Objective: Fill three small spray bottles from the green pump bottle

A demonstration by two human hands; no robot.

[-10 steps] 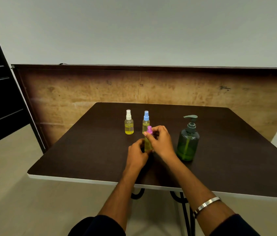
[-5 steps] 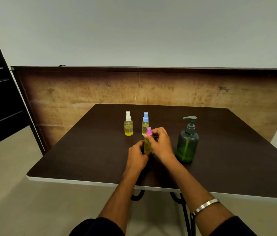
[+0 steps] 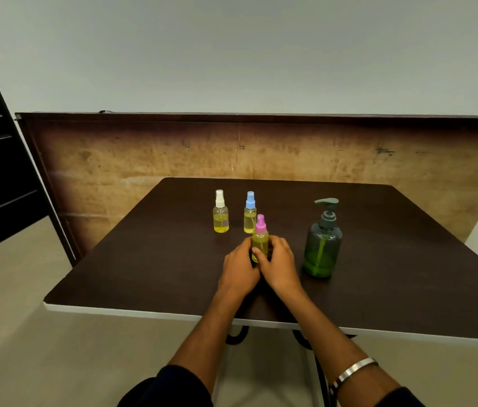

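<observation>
While both hands cup the pink-capped spray bottle upright on the bench — left hand and right hand each with a grip curled round it, likely steadying it — two capped bottles stand behind, the green pump bottle near the right.

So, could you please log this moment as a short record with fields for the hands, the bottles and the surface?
left hand: holds the pink-capped bottle from the left
right hand: holds the same bottle from the right
white-capped bottle: upright, yellow liquid inside, cap on
blue-capped bottle: upright, yellow liquid inside, cap on
green pump bottle: upright, right of the hands, untouched
table: dark top
</observation>
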